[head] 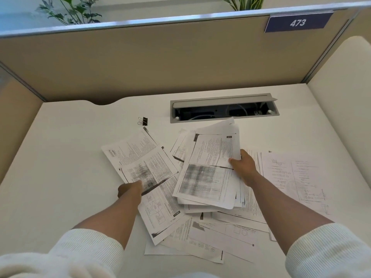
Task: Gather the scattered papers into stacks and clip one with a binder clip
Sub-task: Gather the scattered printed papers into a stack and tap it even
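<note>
A sheaf of papers [208, 173] is gripped at its right edge by the right hand [244, 167], a single sheet [146, 169] is pinched by the left hand [129, 189], and the binder clip [143, 121] (black, untouched) is left on the desk [60, 167] beyond the scattered papers [210, 237].

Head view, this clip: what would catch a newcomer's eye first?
The mess of printed papers fanned over the middle of the white desk, with the right hand gripping a gathered sheaf lifted above them and the left hand pinching a sheet on the left side. Behind the papers a black binder clip lies alone, beside the open cable tray; a blue sign reading 473 hangs on the partition.
</note>
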### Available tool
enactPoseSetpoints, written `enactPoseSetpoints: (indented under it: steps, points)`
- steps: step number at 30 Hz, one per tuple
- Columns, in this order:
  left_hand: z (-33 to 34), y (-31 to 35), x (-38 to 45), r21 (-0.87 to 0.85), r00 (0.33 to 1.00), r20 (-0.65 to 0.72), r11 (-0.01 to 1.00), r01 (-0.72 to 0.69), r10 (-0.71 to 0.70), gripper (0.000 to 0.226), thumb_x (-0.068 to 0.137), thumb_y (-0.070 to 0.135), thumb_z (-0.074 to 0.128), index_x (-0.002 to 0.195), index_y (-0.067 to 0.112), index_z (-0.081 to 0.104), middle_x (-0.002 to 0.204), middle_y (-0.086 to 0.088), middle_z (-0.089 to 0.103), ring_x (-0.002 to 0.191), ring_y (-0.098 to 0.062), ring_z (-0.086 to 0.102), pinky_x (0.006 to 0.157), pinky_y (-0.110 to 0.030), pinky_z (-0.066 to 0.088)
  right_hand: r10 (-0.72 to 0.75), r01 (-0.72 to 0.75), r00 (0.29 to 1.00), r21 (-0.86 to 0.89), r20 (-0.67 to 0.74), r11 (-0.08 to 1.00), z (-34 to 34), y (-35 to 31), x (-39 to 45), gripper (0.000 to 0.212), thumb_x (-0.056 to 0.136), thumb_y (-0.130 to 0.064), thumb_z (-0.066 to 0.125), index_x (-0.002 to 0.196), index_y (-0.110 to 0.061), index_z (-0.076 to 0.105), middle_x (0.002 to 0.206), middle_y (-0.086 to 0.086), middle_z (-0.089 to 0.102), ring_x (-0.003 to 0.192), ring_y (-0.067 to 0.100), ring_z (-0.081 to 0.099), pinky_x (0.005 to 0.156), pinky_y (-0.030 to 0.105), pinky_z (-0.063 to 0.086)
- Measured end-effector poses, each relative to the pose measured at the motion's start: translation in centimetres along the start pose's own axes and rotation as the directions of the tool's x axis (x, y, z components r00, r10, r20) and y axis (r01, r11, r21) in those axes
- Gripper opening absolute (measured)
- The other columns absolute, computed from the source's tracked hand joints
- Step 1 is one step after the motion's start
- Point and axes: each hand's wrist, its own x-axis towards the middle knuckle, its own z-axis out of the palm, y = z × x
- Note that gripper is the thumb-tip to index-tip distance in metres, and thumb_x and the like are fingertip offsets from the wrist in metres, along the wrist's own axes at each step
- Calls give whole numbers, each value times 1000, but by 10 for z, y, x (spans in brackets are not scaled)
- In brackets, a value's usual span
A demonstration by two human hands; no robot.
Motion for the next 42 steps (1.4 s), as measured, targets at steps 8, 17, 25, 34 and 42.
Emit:
enactPoseSetpoints:
  steps: [8, 17, 25, 34, 42]
  points:
    - [-13, 12, 4, 125, 960, -10, 953, -276, 280, 69, 91, 61, 52, 122, 0, 60, 122, -19, 65, 108, -39, 63, 88, -40, 52, -39, 40, 999, -70, 23, 997, -4, 1, -2, 31, 94, -17, 57, 124, -9, 56, 115, 4, 60, 101, 22, 56, 84, 31, 44]
    - [-25, 26, 13, -131, 849, 213, 875, -466, 484, 36, 88, 23, 74, 121, 18, 64, 125, -7, 67, 105, -25, 63, 94, -37, 51, 69, -53, 987, -108, 146, 993, 2, 4, -6, 41, 93, -17, 61, 130, -8, 48, 127, 9, 58, 114, 29, 57, 97, 44, 49]
    - [-37, 32, 6, -253, 837, 119, 831, -495, 535, 27, 92, 31, 69, 116, 21, 67, 112, -2, 70, 102, -26, 67, 90, -46, 56, 4, 15, 994, -165, 112, 986, -1, -4, -14, 37, 89, -2, 49, 125, -9, 54, 112, 8, 62, 98, 25, 58, 82, 34, 48]
    - [-81, 73, -7, -435, 739, 489, 864, -254, 463, 50, 88, 46, 66, 118, 6, 70, 111, -17, 73, 99, -35, 70, 86, -47, 56, -26, 51, 993, -221, 114, 974, 0, -7, -22, 37, 90, -3, 48, 125, -10, 53, 106, 3, 58, 96, 24, 56, 81, 34, 47]
    - [-87, 95, -38, -598, 516, 660, 798, -77, 545, 45, 99, 44, 49, 114, 10, 74, 102, -12, 75, 89, -30, 74, 74, -42, 61, -8, 18, 990, -69, 139, 997, 8, -13, -28, 37, 91, -2, 52, 128, -8, 52, 114, 7, 60, 100, 25, 58, 83, 34, 50]
